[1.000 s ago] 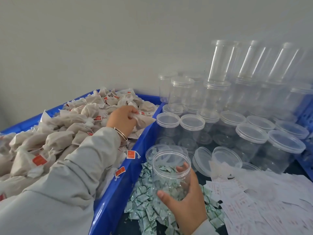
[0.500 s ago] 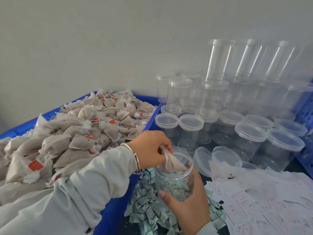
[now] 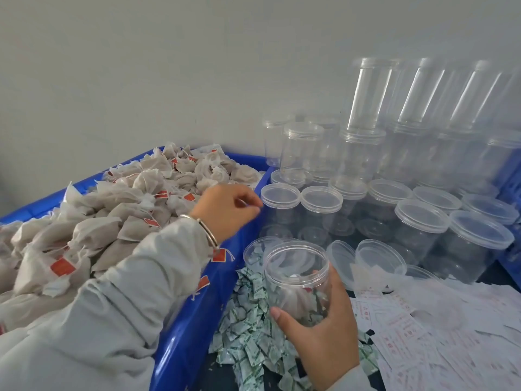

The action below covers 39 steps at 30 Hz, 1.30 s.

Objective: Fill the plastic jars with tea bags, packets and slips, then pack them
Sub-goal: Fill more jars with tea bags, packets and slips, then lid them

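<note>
My right hand (image 3: pixel 318 331) grips an open clear plastic jar (image 3: pixel 296 277) from the side and below, holding it upright over a heap of green-and-white packets (image 3: pixel 248 331). A tea bag (image 3: pixel 293 301) lies inside the jar at the bottom. My left hand (image 3: pixel 225 210) hovers over the right rim of the blue bin (image 3: pixel 180 342), fingers loosely curled and holding nothing. The bin is heaped with grey-white tea bags (image 3: pixel 112 221) carrying red tags. White printed slips (image 3: pixel 423 328) lie spread out at the lower right.
Many lidded clear jars (image 3: pixel 417 221) stand in rows at the right, with taller stacks behind them against the grey wall. Loose lids (image 3: pixel 377 258) and an open jar (image 3: pixel 253 249) sit just behind the held jar. A blue crate edge (image 3: pixel 510 179) shows at the far right.
My left hand took a tea bag from the bin, dropped it into the jar, and has drawn back toward the bin with nothing in it. My right hand kept holding the jar.
</note>
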Each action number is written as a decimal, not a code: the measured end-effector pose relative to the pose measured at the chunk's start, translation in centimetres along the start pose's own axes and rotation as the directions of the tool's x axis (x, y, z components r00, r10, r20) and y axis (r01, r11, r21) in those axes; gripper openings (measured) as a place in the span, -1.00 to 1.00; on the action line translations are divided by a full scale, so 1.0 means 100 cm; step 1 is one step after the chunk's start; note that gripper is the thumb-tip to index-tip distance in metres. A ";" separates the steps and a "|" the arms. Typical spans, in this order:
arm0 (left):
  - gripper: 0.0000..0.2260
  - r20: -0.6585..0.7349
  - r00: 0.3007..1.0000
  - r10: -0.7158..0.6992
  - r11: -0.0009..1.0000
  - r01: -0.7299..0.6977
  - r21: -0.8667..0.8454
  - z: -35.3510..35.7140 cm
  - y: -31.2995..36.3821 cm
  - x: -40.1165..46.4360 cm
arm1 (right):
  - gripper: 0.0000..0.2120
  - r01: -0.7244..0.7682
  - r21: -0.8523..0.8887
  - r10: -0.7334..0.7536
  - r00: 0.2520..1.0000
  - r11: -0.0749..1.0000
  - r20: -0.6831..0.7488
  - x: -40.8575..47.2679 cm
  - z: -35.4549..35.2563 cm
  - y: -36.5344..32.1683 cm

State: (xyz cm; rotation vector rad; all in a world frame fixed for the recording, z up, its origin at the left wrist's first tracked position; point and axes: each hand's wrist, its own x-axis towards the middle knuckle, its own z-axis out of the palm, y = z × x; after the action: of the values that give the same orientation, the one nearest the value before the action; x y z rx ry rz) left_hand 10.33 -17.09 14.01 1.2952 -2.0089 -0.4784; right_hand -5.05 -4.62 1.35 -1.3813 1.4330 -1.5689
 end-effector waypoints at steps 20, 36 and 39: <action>-0.77 -0.145 0.864 -0.483 0.483 0.401 0.779 -0.022 -0.066 0.021 | -0.02 0.025 -0.029 -0.023 0.998 0.999 0.051 -0.002 0.000 -0.002; -0.72 0.203 0.968 0.149 0.989 -0.150 -0.008 0.002 0.026 -0.018 | -0.02 0.005 0.001 -0.005 1.000 1.000 0.026 0.000 0.004 0.007; -0.80 0.363 0.918 0.158 0.977 -0.198 0.075 0.016 0.026 -0.025 | -0.08 0.003 -0.032 -0.003 1.000 0.999 -0.024 0.001 0.006 0.003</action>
State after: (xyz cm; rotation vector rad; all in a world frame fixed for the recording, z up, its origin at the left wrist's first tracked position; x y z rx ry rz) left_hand 8.18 -13.84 13.67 1.1344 -2.4611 -0.5515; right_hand -4.62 -4.95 1.00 -1.3879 1.4773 -1.5758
